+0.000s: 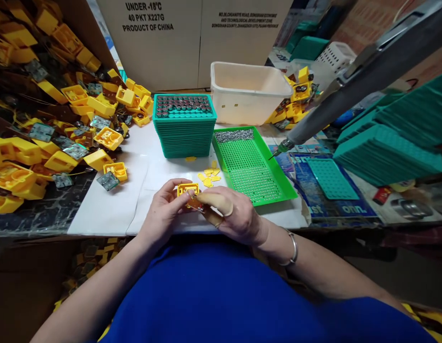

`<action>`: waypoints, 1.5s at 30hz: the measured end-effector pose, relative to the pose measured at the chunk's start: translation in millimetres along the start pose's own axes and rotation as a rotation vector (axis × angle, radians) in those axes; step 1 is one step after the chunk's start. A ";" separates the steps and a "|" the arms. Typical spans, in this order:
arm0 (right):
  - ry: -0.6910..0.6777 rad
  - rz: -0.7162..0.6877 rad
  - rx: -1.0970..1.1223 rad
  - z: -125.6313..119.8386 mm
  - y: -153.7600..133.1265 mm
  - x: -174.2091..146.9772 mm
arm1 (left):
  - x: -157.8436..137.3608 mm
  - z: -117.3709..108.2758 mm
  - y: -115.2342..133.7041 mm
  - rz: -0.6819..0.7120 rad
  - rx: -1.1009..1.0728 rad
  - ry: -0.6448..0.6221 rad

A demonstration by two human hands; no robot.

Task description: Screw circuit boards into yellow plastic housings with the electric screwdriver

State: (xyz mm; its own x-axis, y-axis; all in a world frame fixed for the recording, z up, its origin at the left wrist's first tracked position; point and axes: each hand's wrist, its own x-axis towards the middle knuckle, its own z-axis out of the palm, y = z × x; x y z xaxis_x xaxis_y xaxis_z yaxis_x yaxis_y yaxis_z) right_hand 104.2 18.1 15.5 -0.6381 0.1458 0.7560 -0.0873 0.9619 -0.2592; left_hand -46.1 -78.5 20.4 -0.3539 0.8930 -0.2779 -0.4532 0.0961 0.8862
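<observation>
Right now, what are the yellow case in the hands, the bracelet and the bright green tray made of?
Yellow case: probably smooth, hard plastic, by its even colour and moulded edges. Bracelet: likely polished metal; it's silvery and gleams. Bright green tray: looks like smooth plastic, one even colour with thin walls.

The yellow case (188,186) is partly hidden by the person's fingers: the left hand (163,207) covers one side, the right hand (238,212) another. What the right fingertips pinch, if anything, is too small to tell. The large carton (163,52) is cut off at the top, its lower part hidden behind the stack of trays (188,138) and the tub (242,102), whose floor is out of sight. The screwdriver (321,109) runs off the upper right. Single screws (235,136) blend together; parts below the table blur into shadow.
</observation>
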 end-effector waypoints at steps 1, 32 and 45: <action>0.000 -0.005 -0.011 0.2 -0.3 -1.9 | -2.0 -0.9 2.4 -0.032 -0.010 -0.021; -0.198 0.055 -0.048 -5.6 2.2 9.9 | -1.9 1.3 -5.6 -0.037 -0.023 -0.082; -0.088 0.361 0.131 10.7 6.8 12.3 | 2.5 -2.8 -18.8 0.109 0.042 -0.118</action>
State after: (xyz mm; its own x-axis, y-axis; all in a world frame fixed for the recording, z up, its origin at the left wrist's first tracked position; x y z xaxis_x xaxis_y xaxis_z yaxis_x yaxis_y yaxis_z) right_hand 87.6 24.0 16.6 -0.7086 0.4432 0.5491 0.0614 0.8139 -0.5777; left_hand -40.8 -79.3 2.0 -0.2998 0.9442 -0.1360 -0.3815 0.0120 0.9243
